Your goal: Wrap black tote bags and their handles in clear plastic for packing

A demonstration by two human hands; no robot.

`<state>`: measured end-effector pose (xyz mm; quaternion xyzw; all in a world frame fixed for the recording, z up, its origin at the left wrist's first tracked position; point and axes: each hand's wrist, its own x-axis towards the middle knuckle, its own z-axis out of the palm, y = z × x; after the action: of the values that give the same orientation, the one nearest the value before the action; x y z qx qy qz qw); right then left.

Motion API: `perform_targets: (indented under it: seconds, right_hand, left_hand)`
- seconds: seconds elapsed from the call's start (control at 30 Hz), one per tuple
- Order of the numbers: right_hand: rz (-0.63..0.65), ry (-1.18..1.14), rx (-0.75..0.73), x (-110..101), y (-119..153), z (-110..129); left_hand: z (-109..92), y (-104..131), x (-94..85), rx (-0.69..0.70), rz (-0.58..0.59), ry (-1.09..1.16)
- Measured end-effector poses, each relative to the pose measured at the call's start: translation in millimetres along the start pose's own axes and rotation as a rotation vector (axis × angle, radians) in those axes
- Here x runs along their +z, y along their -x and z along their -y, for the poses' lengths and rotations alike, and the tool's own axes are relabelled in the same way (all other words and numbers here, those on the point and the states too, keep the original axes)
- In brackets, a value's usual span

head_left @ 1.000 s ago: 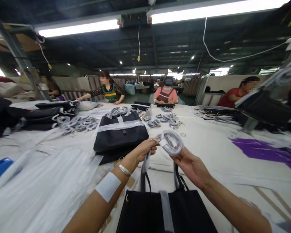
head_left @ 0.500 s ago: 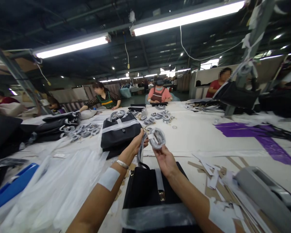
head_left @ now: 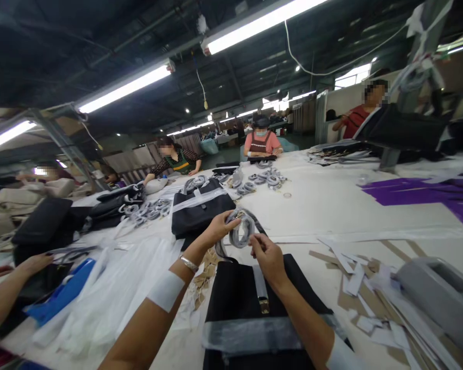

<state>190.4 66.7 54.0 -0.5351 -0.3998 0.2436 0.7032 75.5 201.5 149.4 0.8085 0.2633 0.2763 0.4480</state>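
Looks like you're handling the grey plastic-wrapped strap coil [head_left: 239, 242], left hand [head_left: 220, 227] pinching it by the black rectangular bag [head_left: 233, 293]'s far edge, can't tell if your right hand [head_left: 269, 259] grips too, so keep it steady.

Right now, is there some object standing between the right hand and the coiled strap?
Nothing visible stands between them. The right hand has its fingertips right at the lower right edge of the coiled strap; whether they touch is unclear. The left hand grips the coil's upper left side, apart from the right fingers.
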Motion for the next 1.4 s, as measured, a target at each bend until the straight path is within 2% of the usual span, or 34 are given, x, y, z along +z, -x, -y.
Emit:
perform_targets:
  seconds: [0.07, 0.17, 0.27, 0.37, 0.5, 0.67, 0.83, 0.93, 1.2, 1.3, 1.4]
  right_hand:
    - [0.033, -0.034, -0.021, 3.1, -1.4, -0.5]
    - [0.080, -0.149, 0.041, 6.3, -3.8, -3.2]
    - [0.074, -0.224, 0.093, 7.9, -2.7, -5.6]
    - [0.067, -0.319, 0.178, 11.3, 0.7, -8.1]
    - [0.048, -0.483, 0.318, 15.0, 1.3, -13.5]
    - [-0.015, -0.696, 0.339, 11.5, -4.2, -12.7]
    - [0.010, -0.854, 0.288, 7.9, -5.4, -2.7]
    - [0.016, -0.908, 0.277, 7.5, -4.8, 0.1]
    - [-0.050, -0.943, 0.302, 11.4, -2.1, -7.4]
    - [-0.040, -0.952, 0.299, 12.2, -1.5, -7.4]
    - [-0.010, -0.951, 0.295, 12.1, -0.7, -5.3]
  left_hand:
    - [-4.3, 5.7, 7.5, 0.031, 0.029, -0.067]
    - [-9.2, 13.6, 20.7, 0.079, 0.046, -0.166]
    - [-12.6, 17.4, 29.6, 0.115, 0.044, -0.228]
    - [-17.1, 16.6, 33.7, 0.095, 0.063, -0.210]
    - [-23.6, 14.4, 37.7, 0.068, 0.018, -0.182]
    - [-19.2, 15.4, 43.4, 0.047, 0.030, -0.208]
    - [-7.3, 14.3, 42.7, 0.112, -0.031, -0.304]
    - [-4.9, 19.0, 41.7, 0.149, -0.028, -0.360]
    - [8.8, 36.5, 48.6, 0.147, -0.028, -0.393]
    - [13.0, 35.7, 43.0, 0.106, 0.015, -0.339]
    - [7.9, 34.2, 31.6, 0.065, 0.125, -0.274]
